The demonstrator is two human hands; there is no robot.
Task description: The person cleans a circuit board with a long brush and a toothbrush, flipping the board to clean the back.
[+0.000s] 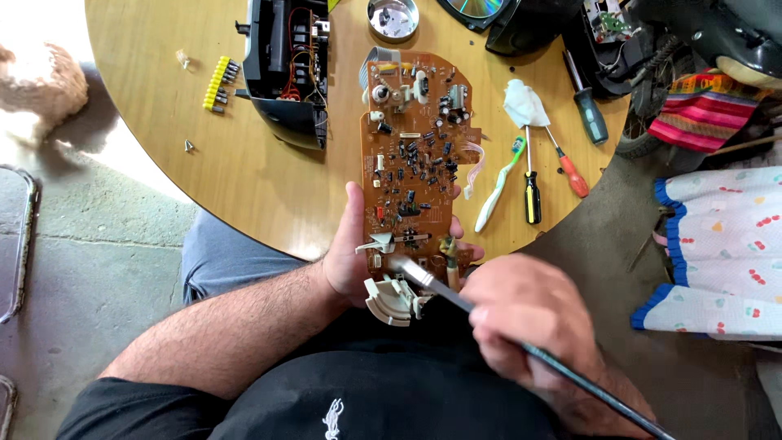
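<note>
A long brown circuit board [411, 163] studded with small components reaches from my lap out over the round wooden table [244, 171]. My left hand [346, 261] grips the board's near end from underneath, thumb on its left edge. A white plastic curved part [391, 300] hangs at that near end. My right hand [525, 326] holds a thin dark-handled brush [489, 318]. Its pale bristle tip [401, 265] touches the board's near end.
On the table lie an opened black device casing [287, 65] with wires, a strip of yellow screwdriver bits [217, 83], a round metal tin [393, 18], a toothbrush [498, 186], three screwdrivers [531, 191] and a white cloth [524, 104]. More black device parts [529, 24] sit at the far edge.
</note>
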